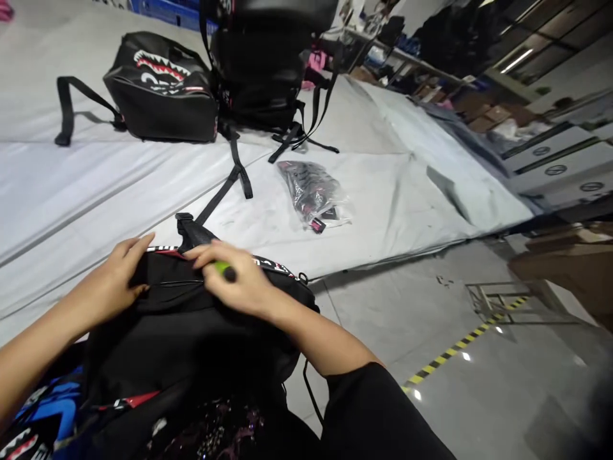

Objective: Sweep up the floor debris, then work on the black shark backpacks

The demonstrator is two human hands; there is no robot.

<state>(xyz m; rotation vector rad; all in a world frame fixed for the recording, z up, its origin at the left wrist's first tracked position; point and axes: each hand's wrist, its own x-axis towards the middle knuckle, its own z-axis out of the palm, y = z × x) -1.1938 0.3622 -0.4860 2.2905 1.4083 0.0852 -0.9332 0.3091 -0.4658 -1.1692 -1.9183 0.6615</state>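
Note:
A black backpack [191, 338] lies at the table's near edge, against my body, with a patterned strip along its top edge and a webbing strap with a buckle [184, 220] beyond it. My left hand [115, 278] is closed on the fabric at the backpack's upper left, thumb below and fingers over the edge. In my right hand [242, 284] is a green-handled tool [221, 267] with a dark end. Its working tip is hidden by my fingers, which are at the fabric close to a thin black cord or seam line.
A black bag with a shark-mouth print [160, 102] and stacked black bags [263, 70] stand on the white-covered table [373, 191]. A clear plastic bag of dark pieces [313, 191] lies nearer. Right of the table are a floor with striped tape [460, 345] and cardboard boxes [565, 268].

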